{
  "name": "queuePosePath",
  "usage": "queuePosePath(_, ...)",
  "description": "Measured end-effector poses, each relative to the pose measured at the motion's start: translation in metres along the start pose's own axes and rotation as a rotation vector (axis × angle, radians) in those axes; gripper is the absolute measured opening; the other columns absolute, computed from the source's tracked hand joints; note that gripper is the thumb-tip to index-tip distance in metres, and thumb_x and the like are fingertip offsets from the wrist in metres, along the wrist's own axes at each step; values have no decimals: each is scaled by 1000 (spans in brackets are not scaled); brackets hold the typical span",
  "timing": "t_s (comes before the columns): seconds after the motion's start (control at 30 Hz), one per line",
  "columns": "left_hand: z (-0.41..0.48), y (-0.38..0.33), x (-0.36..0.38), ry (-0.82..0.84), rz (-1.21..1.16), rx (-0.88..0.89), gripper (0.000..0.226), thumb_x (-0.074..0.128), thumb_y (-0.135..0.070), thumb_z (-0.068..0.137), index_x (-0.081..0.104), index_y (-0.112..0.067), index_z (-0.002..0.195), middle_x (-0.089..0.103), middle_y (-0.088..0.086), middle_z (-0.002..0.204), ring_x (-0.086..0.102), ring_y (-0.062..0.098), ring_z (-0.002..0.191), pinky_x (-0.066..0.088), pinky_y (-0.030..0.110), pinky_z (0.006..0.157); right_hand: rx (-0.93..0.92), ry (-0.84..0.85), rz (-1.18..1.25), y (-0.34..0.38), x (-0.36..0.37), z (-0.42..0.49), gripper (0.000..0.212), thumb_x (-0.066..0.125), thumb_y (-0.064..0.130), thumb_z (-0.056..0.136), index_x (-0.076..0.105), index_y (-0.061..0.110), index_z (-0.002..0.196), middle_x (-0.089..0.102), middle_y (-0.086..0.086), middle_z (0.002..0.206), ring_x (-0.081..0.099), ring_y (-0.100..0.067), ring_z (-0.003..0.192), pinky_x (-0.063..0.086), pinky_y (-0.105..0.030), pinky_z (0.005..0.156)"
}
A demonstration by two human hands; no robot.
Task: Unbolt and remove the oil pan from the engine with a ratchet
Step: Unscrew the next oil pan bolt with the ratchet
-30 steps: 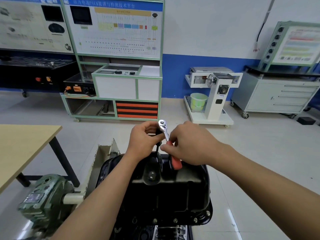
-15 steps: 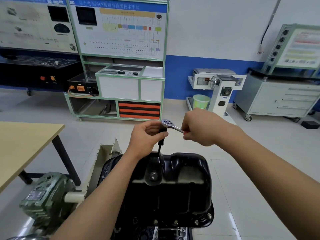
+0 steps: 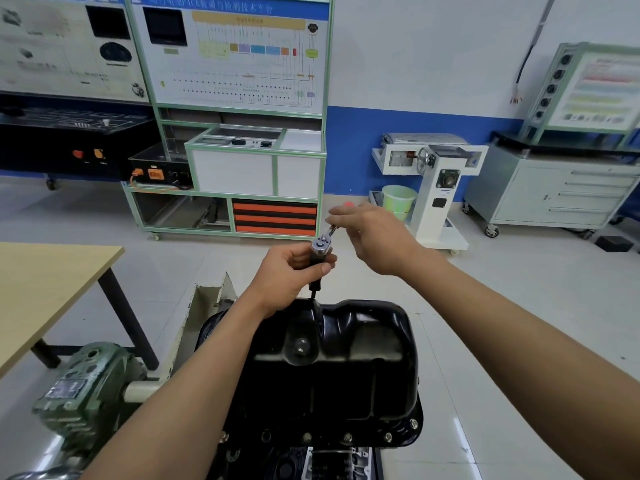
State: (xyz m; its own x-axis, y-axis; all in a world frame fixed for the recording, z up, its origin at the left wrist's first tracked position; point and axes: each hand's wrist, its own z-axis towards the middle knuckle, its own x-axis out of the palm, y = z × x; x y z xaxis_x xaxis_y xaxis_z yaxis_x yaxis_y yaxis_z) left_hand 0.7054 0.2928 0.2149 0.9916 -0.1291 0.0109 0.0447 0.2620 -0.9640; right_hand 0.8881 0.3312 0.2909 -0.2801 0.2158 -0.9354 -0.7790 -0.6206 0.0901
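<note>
Head camera showed, at the far left, a pale wooden table (image 3: 52,282), and nearer to us, below its edge, a green gearbox (image 3: 86,386). Right of these our left hand (image 3: 291,275) reached forward, its fingers and thumb curled round the top of a black extension bar (image 3: 315,287), which stood upright with its lower end at the far rim of the oil pan (image 3: 346,368). On top of the bar sat the chrome head of the ratchet (image 3: 322,243), its handle angled up and away to the right. The black pan lay bottom up, near and central, on the engine (image 3: 332,462), with a row of bolts (image 3: 348,437) in its near flange. Our right hand (image 3: 377,237), somewhat blurred, gripped the ratchet handle, fingers wrapped over it, the red handle end just showing beyond them. Farther right, by the blue-banded wall, stood a green bucket (image 3: 398,199), a white stand (image 3: 436,188) and a grey drawer cabinet (image 3: 554,192) on castors.
</note>
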Motion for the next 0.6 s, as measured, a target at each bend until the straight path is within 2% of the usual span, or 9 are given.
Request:
queuePosePath(0.07, 0, 1, 1, -22, 22, 26, 28, 69, 10, 89, 74, -16, 99, 79, -4, 90, 73, 11, 93, 56, 23, 90, 17, 17, -8, 0, 0, -6, 43, 50, 5, 99, 57, 19, 139, 53, 1, 146, 45, -23, 133, 36, -35, 108)
queuePosePath(0.13, 0, 2, 4, -49, 52, 47, 23, 72, 8, 88, 76, -14, 96, 78, -4, 88, 72, 11, 89, 58, 24, 89, 51, 2, -36, 1, -6, -13, 37, 53, 14, 98, 61, 20, 134, 59, 1, 139, 50, -25, 126, 43, -40, 102)
queuePosePath(0.23, 1, 4, 5, -94, 78, 77, 19, 74, 6, 87, 76, -13, 91, 78, -4, 84, 71, 11, 82, 58, 21, 82, 120, 1, -174, 11, -19, -23, 23, 54, 26, 95, 73, 22, 106, 69, -3, 103, 61, -29, 98, 53, -39, 76)
queuePosePath(0.3, 2, 5, 6, -112, 90, 108, 22, 75, 5, 86, 77, -17, 90, 78, 2, 85, 69, 16, 81, 59, 21, 79, 163, 59, -237, 22, -28, -28, 21, 56, 35, 92, 72, 22, 91, 63, -3, 84, 60, -28, 81, 48, -33, 64)
queuePosePath(0.37, 2, 6, 7, -116, 103, 143, 27, 77, 4, 86, 79, -22, 90, 78, 13, 89, 67, 21, 81, 59, 28, 79, 173, 115, -209, 35, -34, -33, 25, 60, 43, 89, 68, 21, 80, 55, 2, 71, 59, -25, 73, 42, -30, 59)
queuePosePath(0.47, 2, 7, 6, -90, 97, 154, 15, 77, -1, 83, 81, -13, 90, 77, 18, 91, 68, 20, 82, 60, 42, 79, 162, 163, -48, 57, -33, -39, 43, 65, 50, 82, 59, 14, 60, 49, 3, 54, 53, -19, 56, 37, -27, 49)
queuePosePath(0.53, 1, 6, 5, -72, 66, 144, 14, 76, -8, 80, 81, -17, 90, 78, 9, 87, 70, 15, 81, 61, 35, 74, 167, 163, 33, 67, -29, -39, 49, 67, 53, 79, 53, 13, 54, 45, 2, 48, 47, -16, 49, 34, -26, 48)
queuePosePath(0.6, 0, 5, 4, -72, 54, 147, 16, 76, -11, 80, 82, -23, 89, 79, 5, 88, 71, 14, 82, 60, 32, 74, 193, 184, 93, 68, -31, -35, 50, 71, 50, 78, 54, 11, 52, 40, 2, 43, 40, -14, 44, 32, -25, 46)
